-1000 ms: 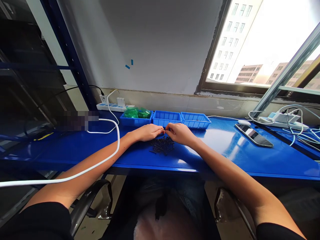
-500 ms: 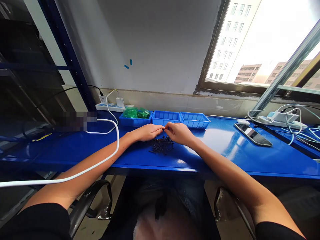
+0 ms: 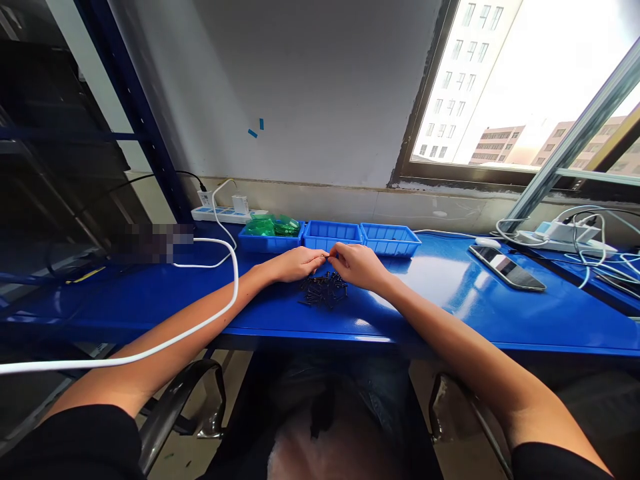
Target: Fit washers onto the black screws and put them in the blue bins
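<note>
My left hand [image 3: 300, 264] and my right hand [image 3: 356, 265] meet at the fingertips above the far side of a loose pile of black screws [image 3: 324, 291]. Between the pinched fingertips a small dark screw [image 3: 327, 257] shows in part, with both hands closed on it. The fingers cover most of it. The pile lies on the blue table [image 3: 430, 300], just on the near side of my hands.
Behind my hands stand three blue bins: the left bin [image 3: 270, 244] holds green plastic packets, beside a middle bin [image 3: 333, 237] and a right bin [image 3: 390, 241]. A phone [image 3: 507, 268] lies at the right. A white cable [image 3: 220, 313] crosses above my left forearm.
My hands stay in nearly the same place, fingertips together. A little more of the dark screw shows between them. The pile has not visibly changed.
</note>
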A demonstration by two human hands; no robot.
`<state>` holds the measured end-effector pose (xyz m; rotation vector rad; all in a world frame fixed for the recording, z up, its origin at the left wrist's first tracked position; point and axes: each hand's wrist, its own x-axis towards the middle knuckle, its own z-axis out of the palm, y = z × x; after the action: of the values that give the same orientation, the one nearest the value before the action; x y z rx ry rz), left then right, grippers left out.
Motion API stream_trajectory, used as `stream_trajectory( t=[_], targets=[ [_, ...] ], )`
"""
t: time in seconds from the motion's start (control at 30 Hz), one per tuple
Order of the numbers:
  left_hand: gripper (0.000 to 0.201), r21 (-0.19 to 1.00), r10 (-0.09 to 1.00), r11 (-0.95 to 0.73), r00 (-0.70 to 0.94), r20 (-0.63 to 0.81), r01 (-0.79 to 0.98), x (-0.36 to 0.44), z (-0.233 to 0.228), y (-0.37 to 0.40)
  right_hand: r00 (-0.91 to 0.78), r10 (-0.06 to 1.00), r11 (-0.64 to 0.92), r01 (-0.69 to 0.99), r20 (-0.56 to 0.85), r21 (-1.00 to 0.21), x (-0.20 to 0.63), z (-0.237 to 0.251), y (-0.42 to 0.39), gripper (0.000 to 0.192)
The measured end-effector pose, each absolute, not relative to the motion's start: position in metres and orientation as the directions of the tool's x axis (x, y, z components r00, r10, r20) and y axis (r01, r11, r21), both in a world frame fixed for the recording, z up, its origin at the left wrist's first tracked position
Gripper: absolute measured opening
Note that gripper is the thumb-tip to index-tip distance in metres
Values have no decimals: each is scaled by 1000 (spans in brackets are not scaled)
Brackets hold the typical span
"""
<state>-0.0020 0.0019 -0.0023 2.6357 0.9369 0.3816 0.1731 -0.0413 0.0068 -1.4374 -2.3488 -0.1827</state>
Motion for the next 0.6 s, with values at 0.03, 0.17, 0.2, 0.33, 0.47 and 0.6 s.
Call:
stream_trajectory(
  t=[0.03, 0.17, 0.2, 0.33, 0.47, 0.6],
  targets=[
    [34, 402, 641, -734, 754, 143, 547, -2, -2, 1, -405, 827, 471, 878, 389, -88, 173, 7, -41, 19],
    [34, 453, 618, -737, 771, 152, 501, -2, -1, 0, -406, 817, 483, 869, 409, -102, 173, 7, -41, 18],
    [34, 455, 618, -737, 771, 155, 499, -2, -2, 0, -405, 817, 483, 870, 412, -103, 172, 7, -41, 18],
    [37, 456, 642, -721, 751, 155, 522, 0, -3, 1, -394, 821, 473, 875, 413, -105, 172, 6, -42, 18],
    [36, 461, 658, -715, 730, 187, 526, 0, -4, 2, -390, 821, 471, 876, 418, -107, 172, 6, -42, 18],
    [34, 445, 650, -732, 725, 228, 516, -1, -6, 3, -390, 819, 472, 875, 421, -109, 173, 6, -42, 18]
  ],
)
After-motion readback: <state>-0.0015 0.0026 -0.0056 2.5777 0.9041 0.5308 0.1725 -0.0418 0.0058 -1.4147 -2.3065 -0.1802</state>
